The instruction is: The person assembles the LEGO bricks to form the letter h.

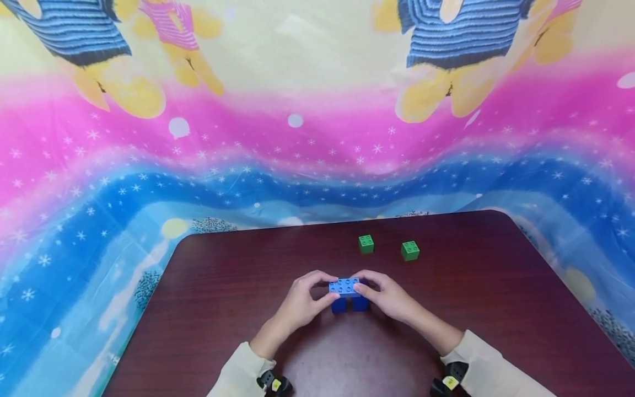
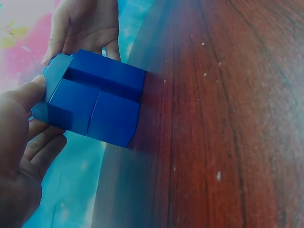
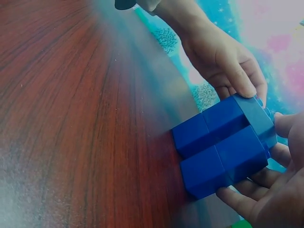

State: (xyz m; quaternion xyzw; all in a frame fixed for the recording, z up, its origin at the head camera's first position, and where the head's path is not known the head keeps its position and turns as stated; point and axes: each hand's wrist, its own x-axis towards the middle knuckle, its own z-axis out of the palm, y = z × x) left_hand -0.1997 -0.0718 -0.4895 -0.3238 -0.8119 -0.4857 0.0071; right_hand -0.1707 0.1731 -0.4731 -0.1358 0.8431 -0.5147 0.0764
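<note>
A lighter blue eight-stud toy building brick (image 1: pixel 344 287) lies across the top of two side-by-side dark blue columns (image 3: pixel 223 164), each made of two stacked bricks. A narrow gap separates the columns, which stand on the table. My left hand (image 1: pixel 300 300) pinches the left end of the lighter brick, its thumb on the near face. At the other end, my right hand (image 1: pixel 389 298) holds the same brick between thumb and fingers. In the right wrist view, some fingers of my right hand (image 3: pixel 280 194) also touch the right column.
Two green four-stud bricks, one (image 1: pixel 366 244) beside the other (image 1: pixel 410 251), sit behind the hands toward the table's far edge. The dark wooden table (image 1: pixel 223 286) meets a patterned cloth (image 1: pixel 297 138) hanging behind it and along its sides.
</note>
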